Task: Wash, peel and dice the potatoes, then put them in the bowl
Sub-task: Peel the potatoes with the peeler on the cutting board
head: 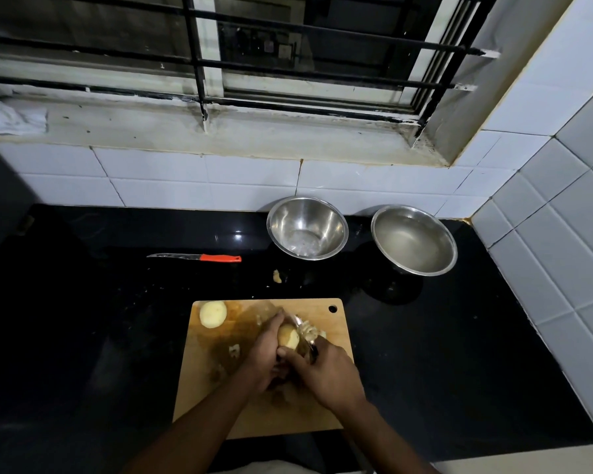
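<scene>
A home kitchen: a glossy black surface [117, 302] (stone, by its shine) meets white wall tiles [192, 176] under a barred window [254, 56], with steel bowls [307, 228] at the far side.

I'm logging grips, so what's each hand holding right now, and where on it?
The left hand grips the potato round its lower left side. The right hand grips a peeler by its handle, blade against the potato.

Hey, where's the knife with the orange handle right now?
In the head view, the orange-handled knife lies flat on the black counter, beyond the cutting board and left of the two steel bowls, untouched by either hand.
</scene>
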Motion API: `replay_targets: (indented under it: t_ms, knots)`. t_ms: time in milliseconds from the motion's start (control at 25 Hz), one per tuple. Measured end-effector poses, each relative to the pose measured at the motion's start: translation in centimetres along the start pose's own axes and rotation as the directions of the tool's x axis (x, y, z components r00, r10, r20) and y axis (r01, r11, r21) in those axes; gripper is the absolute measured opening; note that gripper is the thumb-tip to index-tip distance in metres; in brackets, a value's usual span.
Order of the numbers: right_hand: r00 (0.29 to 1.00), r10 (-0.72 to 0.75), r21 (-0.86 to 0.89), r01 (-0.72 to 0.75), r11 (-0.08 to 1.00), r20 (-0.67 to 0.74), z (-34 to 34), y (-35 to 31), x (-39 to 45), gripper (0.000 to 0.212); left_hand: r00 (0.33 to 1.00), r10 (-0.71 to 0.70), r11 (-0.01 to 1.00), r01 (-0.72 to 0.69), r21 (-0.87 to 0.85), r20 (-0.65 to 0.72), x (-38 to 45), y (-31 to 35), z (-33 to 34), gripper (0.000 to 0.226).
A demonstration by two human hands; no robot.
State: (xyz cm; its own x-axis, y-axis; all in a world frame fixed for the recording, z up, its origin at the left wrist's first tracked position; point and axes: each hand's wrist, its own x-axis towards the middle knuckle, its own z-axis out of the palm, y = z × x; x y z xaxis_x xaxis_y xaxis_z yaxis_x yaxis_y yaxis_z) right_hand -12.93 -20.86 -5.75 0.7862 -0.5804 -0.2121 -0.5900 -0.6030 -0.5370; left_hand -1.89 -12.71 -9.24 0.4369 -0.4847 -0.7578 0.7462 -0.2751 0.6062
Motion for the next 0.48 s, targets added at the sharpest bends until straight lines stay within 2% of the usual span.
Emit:
replay_targets:
  t_ms: [120, 240, 480]
  knots:
    - [0.993, -0.025, -0.026, 0.028, 0.999, 0.117, -1.0, 0.4, 0.7, 0.093, 1.000, -0.014, 0.998, 0.015, 0.058, -0.002, -0.4, 0.3, 0.0, 0.078]
    - [0.987, -0.037, -0.047, 0.045, 0.998, 0.156, -0.8, 0.3, 0.7, 0.095, 0.999, -0.027, 0.998, 0.029, 0.050, -0.042, 0.1, 0.0, 0.0, 0.075]
    - [0.993, -0.075, -0.118, 0.085, 0.989, 0.092, 0.1, -0.5, -0.5, 0.064, 0.998, -0.052, 0.994, 0.055, 0.090, -0.032, 0.4, -0.6, -0.2, 0.056]
